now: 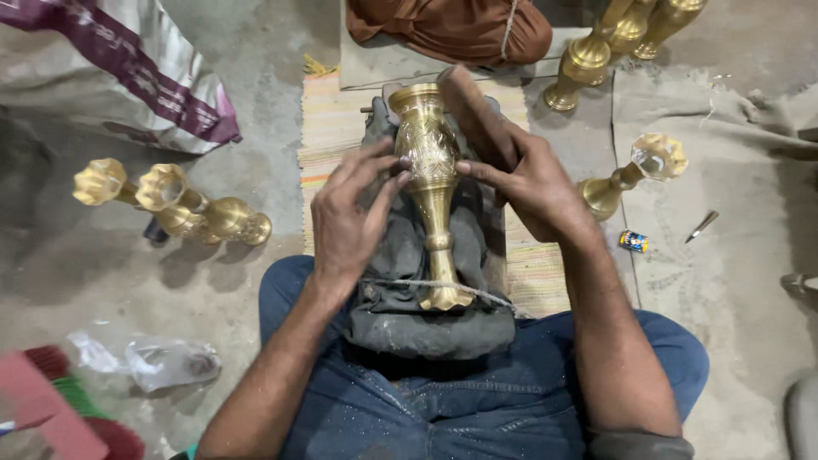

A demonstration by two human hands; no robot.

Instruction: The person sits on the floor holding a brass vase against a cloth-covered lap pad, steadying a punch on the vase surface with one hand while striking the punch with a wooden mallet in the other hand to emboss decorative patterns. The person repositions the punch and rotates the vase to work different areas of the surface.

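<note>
What I can't make out from the head camera

My left hand (349, 217) hides the near flank of the brass vase (432, 179), and my right hand (524, 183) covers its far side, so I can't tell how far the engraving runs. The dark padded block (426, 324) under the vase is half buried by my wrists and jeans. At the top edge, a person in brown cloth (452, 25) and a row of brass stands (626, 34) are cut off. A sack (111, 68) runs out top left, a red brush (60, 409) bottom left is blurred, and the small tin (633, 241) is too tiny to identify.
</note>
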